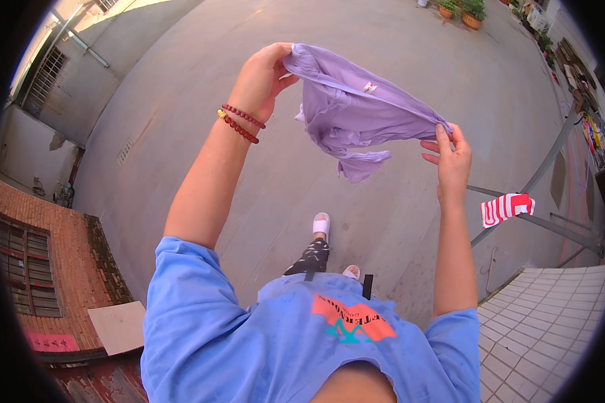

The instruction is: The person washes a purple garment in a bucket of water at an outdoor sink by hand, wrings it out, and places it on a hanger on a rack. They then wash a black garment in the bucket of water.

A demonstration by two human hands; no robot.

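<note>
A light purple cloth garment (353,111) is stretched out in the air before me, its upper edge drawn taut between both hands. My left hand (268,75) pinches one corner at the upper left; two beaded bracelets circle that wrist. Lower and to the right, my right hand (451,151) grips the opposite corner between thumb and fingers. A small white label (369,88) shows on the inside near the edge. The rest of the garment hangs down in folds and twists, so its full shape is hidden.
A red-and-white striped cloth (507,210) hangs on a metal frame (559,229) to my right. Potted plants (471,14) stand on the concrete ground (181,126) at the far side. A brick wall (75,262) rises on the left, a white-tiled wall (544,327) on the right.
</note>
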